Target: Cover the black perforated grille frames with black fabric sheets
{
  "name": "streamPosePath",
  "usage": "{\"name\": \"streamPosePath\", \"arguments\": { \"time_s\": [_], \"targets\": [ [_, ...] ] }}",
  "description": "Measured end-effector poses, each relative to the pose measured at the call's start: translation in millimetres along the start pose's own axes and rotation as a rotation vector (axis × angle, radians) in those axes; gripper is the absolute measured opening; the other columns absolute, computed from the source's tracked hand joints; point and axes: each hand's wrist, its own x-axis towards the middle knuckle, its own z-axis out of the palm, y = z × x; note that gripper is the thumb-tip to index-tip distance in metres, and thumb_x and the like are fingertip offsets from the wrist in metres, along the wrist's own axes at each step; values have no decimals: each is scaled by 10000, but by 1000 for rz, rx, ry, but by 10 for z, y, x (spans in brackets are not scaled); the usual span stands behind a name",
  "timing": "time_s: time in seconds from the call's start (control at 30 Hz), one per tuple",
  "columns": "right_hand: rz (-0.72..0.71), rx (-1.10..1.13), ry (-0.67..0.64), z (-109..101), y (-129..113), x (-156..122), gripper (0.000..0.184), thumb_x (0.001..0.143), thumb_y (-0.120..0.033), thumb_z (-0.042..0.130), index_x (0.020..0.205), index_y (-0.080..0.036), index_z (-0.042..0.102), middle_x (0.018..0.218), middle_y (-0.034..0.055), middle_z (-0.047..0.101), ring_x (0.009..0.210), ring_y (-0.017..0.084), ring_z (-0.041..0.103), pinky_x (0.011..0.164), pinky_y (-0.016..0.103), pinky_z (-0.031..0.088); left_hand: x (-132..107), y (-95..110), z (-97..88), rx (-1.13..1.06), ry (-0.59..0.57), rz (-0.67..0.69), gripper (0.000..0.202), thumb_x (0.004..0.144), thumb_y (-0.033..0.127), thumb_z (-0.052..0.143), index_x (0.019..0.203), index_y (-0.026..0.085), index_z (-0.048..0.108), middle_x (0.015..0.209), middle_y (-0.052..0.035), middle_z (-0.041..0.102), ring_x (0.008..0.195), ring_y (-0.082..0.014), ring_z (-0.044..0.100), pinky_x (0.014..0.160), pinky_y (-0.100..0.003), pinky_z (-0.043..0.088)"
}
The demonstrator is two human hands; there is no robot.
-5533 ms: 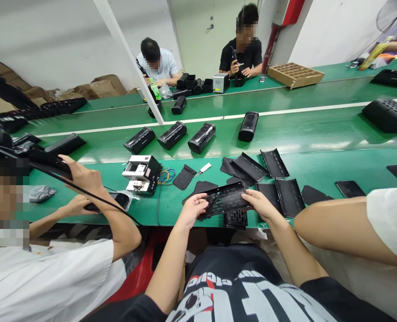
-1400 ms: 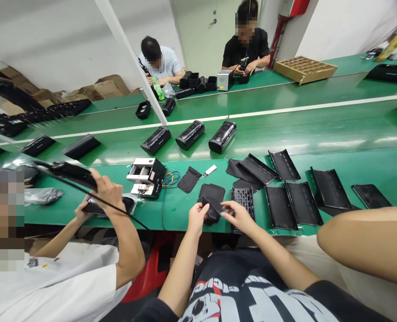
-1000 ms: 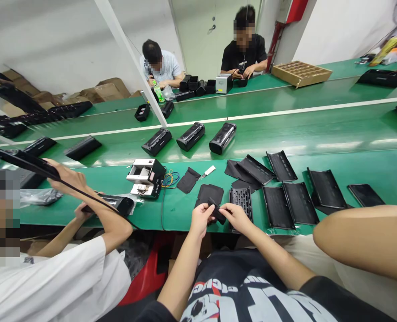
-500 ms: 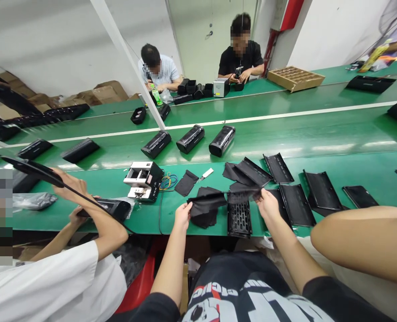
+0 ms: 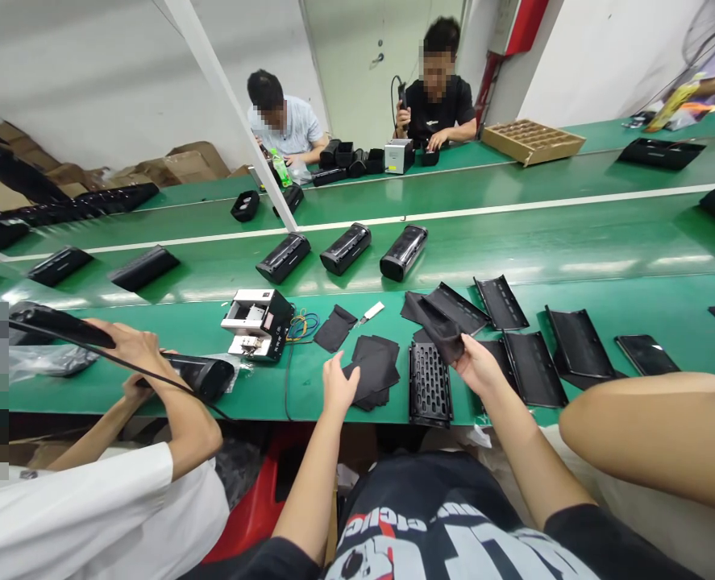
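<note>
My right hand pinches a limp piece of black mesh cloth by one end. The cloth hangs slack over the top of a black slotted panel lying on the bench. My left hand is empty, its fingers apart, beside the left edge of a fanned stack of black sheets. Behind the stack lie another dark piece and a small white-handled tool. Several curved black panels lie to the right of my right hand.
A black and white machine with coiled wires stands left of the stack. Several black housings sit on the green conveyor. A phone lies at the right. A co-worker's arm works close on the left; another's arm reaches in from the right.
My left hand has let go of its end of the black mesh cloth, which was stretched between both hands. The cloth now hangs from my right hand alone, uncovering the slotted panel and the stack.
</note>
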Motion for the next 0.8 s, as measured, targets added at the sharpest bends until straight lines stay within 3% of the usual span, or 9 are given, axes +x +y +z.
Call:
{"name": "streamPosePath", "arguments": {
  "time_s": [0.07,0.13,0.2,0.3,0.37,0.5,0.67,0.8],
  "targets": [
    [47,-11,-97,164,43,-119,173,660,-279,617,809,-195,592,783,7,656,703,141,601,641,265,474,-111,225,29,-114,-110,215,470,682,281,544,1130,185,435,1186,-121,417,1124,-216,387,913,-350,321],
    [86,-7,-188,319,67,-224,178,658,-258,619,820,-186,602,795,7,656,720,138,600,674,255,467,-221,425,50,-257,-261,343,554,668,299,577,1181,216,385,1229,-94,401,1138,-200,375,929,-343,307],
    [108,10,-244,447,68,-297,164,660,-245,618,812,-185,608,787,0,657,716,133,600,670,239,464,-317,571,56,-385,-477,354,620,625,305,629,1185,204,384,1197,-95,449,1109,-208,407,919,-348,316],
    [168,51,-246,556,32,-353,149,681,-297,597,786,-193,610,747,-4,660,693,141,605,626,241,471,-430,675,35,-521,-760,215,511,608,311,649,1066,147,491,944,-82,591,902,-198,537,806,-332,398],
    [244,85,-238,568,-4,-375,221,715,-403,541,775,-200,606,722,5,660,677,152,610,579,250,474,-479,688,10,-583,-778,148,466,615,295,647,1033,139,515,868,-63,608,832,-182,553,772,-319,410],
    [360,76,-299,517,-43,-413,462,751,-576,363,851,-190,596,779,53,661,669,166,616,468,240,459,-502,655,-29,-656,-670,126,544,599,236,662,1105,166,475,1053,-73,562,958,-187,508,862,-326,363],
    [329,-69,-267,471,-8,-381,164,732,-271,534,853,-178,594,733,21,663,579,118,606,448,188,454,-497,603,-11,-649,-624,60,643,570,213,679,1163,178,431,1136,-87,520,1042,-212,462,897,-348,342],
    [273,-97,-253,461,-31,-338,158,715,-181,540,863,-161,592,732,27,663,568,107,602,425,171,450,-520,578,12,-734,-670,38,731,576,206,677,1232,198,354,1119,-95,527,990,-212,499,839,-346,388]
  ]
}}
